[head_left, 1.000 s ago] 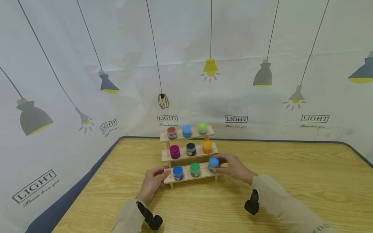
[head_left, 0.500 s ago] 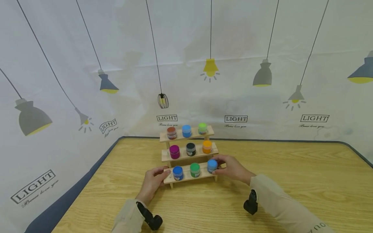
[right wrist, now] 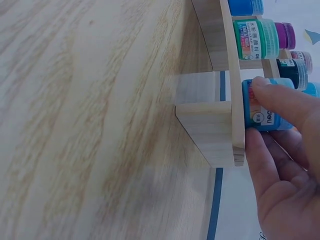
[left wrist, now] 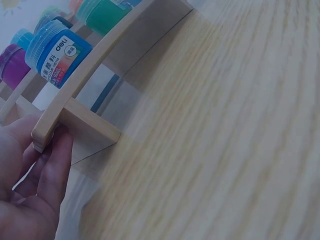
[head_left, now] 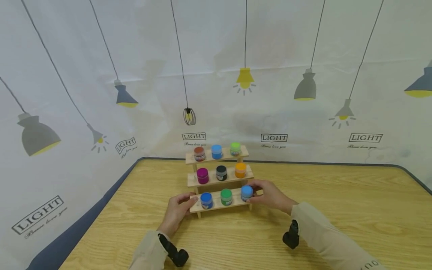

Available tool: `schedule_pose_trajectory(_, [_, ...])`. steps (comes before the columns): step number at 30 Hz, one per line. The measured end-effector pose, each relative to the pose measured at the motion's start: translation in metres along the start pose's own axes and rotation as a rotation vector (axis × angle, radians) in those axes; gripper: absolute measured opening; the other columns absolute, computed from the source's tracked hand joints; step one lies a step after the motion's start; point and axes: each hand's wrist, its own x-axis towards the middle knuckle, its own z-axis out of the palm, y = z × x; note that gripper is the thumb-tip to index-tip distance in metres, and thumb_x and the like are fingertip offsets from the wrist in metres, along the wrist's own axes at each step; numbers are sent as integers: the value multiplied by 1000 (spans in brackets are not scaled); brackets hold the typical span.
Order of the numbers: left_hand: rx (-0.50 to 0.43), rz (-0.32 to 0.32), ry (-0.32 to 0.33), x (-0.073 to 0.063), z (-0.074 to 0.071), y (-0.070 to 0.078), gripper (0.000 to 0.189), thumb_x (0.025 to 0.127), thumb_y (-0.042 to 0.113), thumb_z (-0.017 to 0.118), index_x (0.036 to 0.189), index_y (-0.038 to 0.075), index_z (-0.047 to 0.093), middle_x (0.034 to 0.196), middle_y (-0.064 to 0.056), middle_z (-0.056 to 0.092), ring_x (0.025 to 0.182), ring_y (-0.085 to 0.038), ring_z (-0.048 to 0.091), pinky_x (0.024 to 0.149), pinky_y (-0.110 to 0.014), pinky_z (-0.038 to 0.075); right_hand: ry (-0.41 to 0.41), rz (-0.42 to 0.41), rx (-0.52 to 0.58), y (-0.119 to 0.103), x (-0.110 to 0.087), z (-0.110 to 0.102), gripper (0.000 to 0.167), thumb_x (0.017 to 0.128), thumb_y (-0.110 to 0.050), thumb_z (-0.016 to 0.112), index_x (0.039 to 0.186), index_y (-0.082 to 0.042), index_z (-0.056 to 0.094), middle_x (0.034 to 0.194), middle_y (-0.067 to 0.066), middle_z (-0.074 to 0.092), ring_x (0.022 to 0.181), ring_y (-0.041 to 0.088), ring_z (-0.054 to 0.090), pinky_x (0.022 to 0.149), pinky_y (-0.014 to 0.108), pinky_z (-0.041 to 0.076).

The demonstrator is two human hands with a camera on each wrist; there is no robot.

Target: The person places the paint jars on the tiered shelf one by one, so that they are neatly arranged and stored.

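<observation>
A three-step wooden display stand (head_left: 199,209) bears rows of small paint jars. My left hand (head_left: 176,210) pinches the left end of its lowest step, thumb on top and fingers beneath, as the left wrist view shows. At the other end of that step, my right hand (head_left: 271,195) grips a light blue paint jar (head_left: 246,192) between thumb and fingers. The jar sits upright at the board's surface in the right wrist view (right wrist: 260,105). Sharing the lowest step are a green paint jar (head_left: 226,197) in the middle and a dark blue paint jar (head_left: 206,201) on the left.
On the middle step stand purple (head_left: 202,175), black (head_left: 221,173) and orange (head_left: 240,170) jars. Brown (head_left: 199,153), blue (head_left: 216,152) and lime green (head_left: 235,149) jars occupy the top step. Behind the wooden table (head_left: 222,240) hangs a lamp-printed wall covering (head_left: 216,93).
My right hand has shifted the light blue jar slightly left and down onto the lowest step's right end. The left hand has stayed on the stand.
</observation>
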Motion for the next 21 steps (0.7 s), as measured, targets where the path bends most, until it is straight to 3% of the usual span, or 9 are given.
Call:
schedule_pose_trajectory(11, [9, 2, -3, 3, -1, -2, 41, 81, 28, 65, 112, 2, 60, 98, -8, 58, 67, -12, 49, 59, -26, 46, -9, 6, 26, 2, 0, 0, 39, 77, -13, 69, 110, 2, 55, 102, 11, 57, 95, 27, 53, 82, 43, 42])
schedule_pose_trajectory(21, [9, 13, -5, 2, 0, -2, 43, 82, 27, 64, 114, 0, 58, 100, -10, 57, 66, -11, 49, 58, -26, 45, -24, 6, 68, 0, -4, -4, 51, 79, -16, 67, 120, 6, 49, 110, 15, 56, 100, 29, 52, 85, 46, 40])
